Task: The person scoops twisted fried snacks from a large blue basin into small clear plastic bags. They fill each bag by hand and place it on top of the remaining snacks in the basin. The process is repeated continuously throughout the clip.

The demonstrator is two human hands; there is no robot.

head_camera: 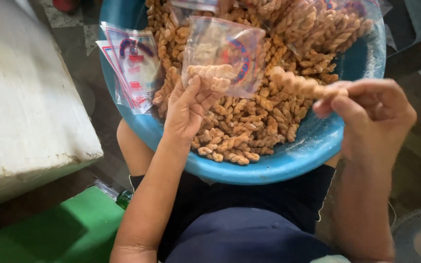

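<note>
A big blue basin (288, 160) rests on my lap, filled with a heap of brown twisted snacks (249, 122). My left hand (188, 104) holds a small clear plastic bag (222, 53) with a printed label, a few twists inside it, above the heap. My right hand (371, 114) pinches one long twisted snack (300, 84) by its end, its other end pointing toward the bag. The twist is blurred by motion.
A stack of empty printed bags (132, 63) leans on the basin's left rim. More filled bags (327, 19) lie at the basin's back. A white block (25, 107) stands left, a green surface (64, 229) below it, a fan (420, 234) at lower right.
</note>
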